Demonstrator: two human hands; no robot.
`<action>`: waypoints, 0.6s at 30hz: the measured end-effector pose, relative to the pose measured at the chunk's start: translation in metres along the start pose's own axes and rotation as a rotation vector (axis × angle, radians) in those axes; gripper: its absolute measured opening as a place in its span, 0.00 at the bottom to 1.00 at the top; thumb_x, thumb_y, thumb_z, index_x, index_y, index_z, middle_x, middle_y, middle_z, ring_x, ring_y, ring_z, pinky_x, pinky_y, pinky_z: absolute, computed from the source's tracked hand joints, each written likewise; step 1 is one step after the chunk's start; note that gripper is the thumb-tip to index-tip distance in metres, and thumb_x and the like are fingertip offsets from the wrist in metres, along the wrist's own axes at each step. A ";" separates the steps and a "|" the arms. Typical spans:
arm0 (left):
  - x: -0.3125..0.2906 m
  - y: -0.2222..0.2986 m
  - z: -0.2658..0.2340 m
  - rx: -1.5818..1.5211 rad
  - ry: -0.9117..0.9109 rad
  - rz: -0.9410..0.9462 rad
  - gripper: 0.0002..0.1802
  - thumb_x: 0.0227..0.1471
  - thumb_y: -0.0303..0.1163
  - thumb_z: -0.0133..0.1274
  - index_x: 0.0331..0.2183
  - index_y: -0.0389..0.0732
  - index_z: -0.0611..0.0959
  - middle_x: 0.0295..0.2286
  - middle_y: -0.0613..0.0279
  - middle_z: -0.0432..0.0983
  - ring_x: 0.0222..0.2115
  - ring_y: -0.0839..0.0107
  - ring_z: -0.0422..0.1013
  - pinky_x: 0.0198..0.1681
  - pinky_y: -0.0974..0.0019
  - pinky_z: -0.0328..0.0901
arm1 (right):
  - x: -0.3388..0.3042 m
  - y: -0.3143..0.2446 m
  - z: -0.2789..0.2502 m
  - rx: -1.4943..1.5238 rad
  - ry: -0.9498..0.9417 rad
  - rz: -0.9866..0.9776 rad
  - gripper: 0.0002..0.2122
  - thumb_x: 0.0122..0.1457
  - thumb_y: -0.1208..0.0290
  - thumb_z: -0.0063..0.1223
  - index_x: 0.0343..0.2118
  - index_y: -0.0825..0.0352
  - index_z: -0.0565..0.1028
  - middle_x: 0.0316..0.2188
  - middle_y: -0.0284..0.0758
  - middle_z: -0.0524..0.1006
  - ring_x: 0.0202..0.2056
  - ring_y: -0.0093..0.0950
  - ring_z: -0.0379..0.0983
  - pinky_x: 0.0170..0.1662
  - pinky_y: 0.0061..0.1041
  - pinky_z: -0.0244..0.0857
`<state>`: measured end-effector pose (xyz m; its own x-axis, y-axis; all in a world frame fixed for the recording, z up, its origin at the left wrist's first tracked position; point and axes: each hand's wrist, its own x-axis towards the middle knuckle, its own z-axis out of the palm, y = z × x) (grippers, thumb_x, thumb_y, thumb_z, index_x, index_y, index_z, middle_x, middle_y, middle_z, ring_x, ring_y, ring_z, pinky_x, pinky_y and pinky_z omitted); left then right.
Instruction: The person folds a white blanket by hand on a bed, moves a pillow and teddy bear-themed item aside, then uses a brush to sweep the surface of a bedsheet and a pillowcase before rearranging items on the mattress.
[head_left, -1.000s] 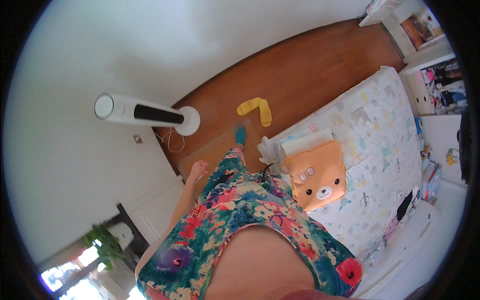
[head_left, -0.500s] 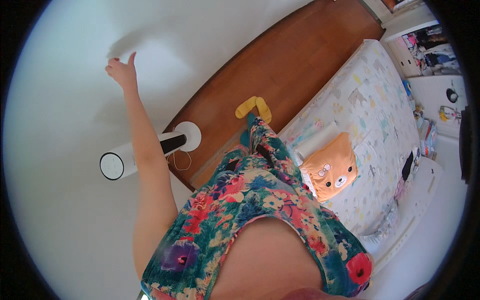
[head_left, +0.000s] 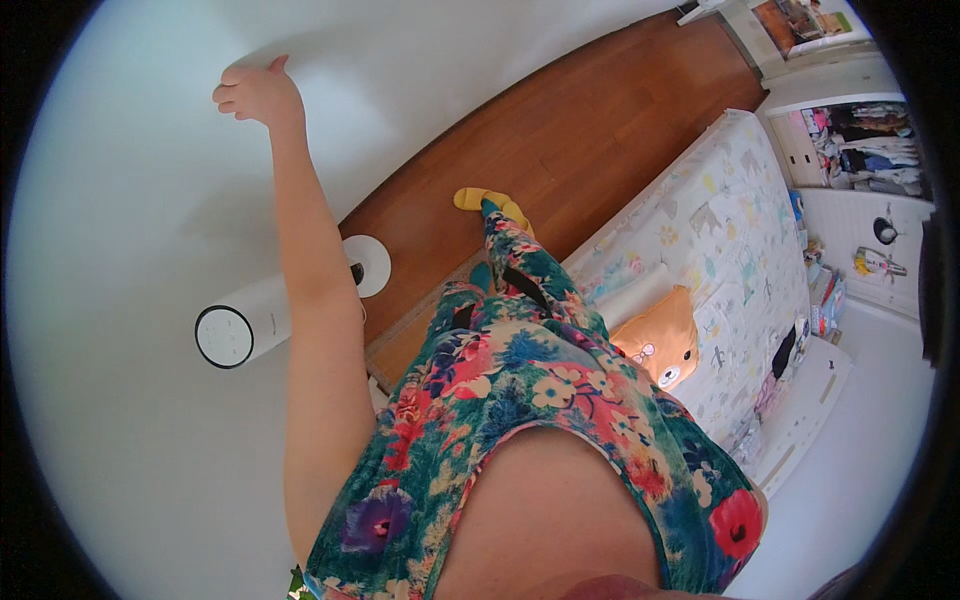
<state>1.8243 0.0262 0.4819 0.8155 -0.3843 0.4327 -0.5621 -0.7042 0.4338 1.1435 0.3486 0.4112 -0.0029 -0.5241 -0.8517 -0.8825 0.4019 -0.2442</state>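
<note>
We are stretching our left hand point(head_left: 255, 95) up along the plain white wall point(head_left: 120, 200), fingers curled loosely inward and thumb sticking out, holding nothing, knuckles touching or just off the wall; we cannot tell which. Below our arm a tall white cylindrical tower fan point(head_left: 270, 318) is standing on its round base by the wall. A yellow slipper point(head_left: 488, 200) is lying on the brown wooden floor point(head_left: 600, 130). An orange bear-faced cushion point(head_left: 660, 340) is resting on the bed with the animal-print sheet point(head_left: 730, 230). Our right hand is out of sight.
</note>
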 end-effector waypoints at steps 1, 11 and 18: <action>-0.002 0.001 0.001 -0.005 -0.003 0.002 0.44 0.25 0.46 0.66 0.35 0.26 0.60 0.36 0.41 0.56 0.37 0.50 0.58 0.29 0.54 0.65 | 0.004 0.000 -0.003 -0.009 0.011 -0.029 0.14 0.39 0.66 0.48 0.23 0.75 0.73 0.16 0.46 0.73 0.16 0.36 0.69 0.21 0.34 0.60; -0.001 0.010 -0.004 0.158 0.116 0.059 0.43 0.22 0.49 0.67 0.30 0.29 0.61 0.31 0.47 0.57 0.33 0.56 0.60 0.23 0.59 0.66 | 0.045 -0.039 -0.014 0.420 -0.052 0.172 0.08 0.50 0.69 0.46 0.25 0.69 0.68 0.10 0.33 0.66 0.10 0.23 0.63 0.12 0.22 0.57; 0.005 0.000 0.016 0.159 0.074 0.026 0.44 0.23 0.50 0.66 0.31 0.27 0.59 0.33 0.42 0.57 0.35 0.53 0.60 0.24 0.56 0.67 | 0.032 0.003 0.014 0.635 -0.009 0.282 0.07 0.49 0.70 0.49 0.21 0.68 0.67 0.09 0.32 0.65 0.07 0.22 0.59 0.09 0.21 0.51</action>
<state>1.8307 0.0144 0.4716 0.7852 -0.3630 0.5017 -0.5493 -0.7823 0.2936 1.1475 0.3429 0.3769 -0.1854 -0.3302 -0.9255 -0.4030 0.8845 -0.2349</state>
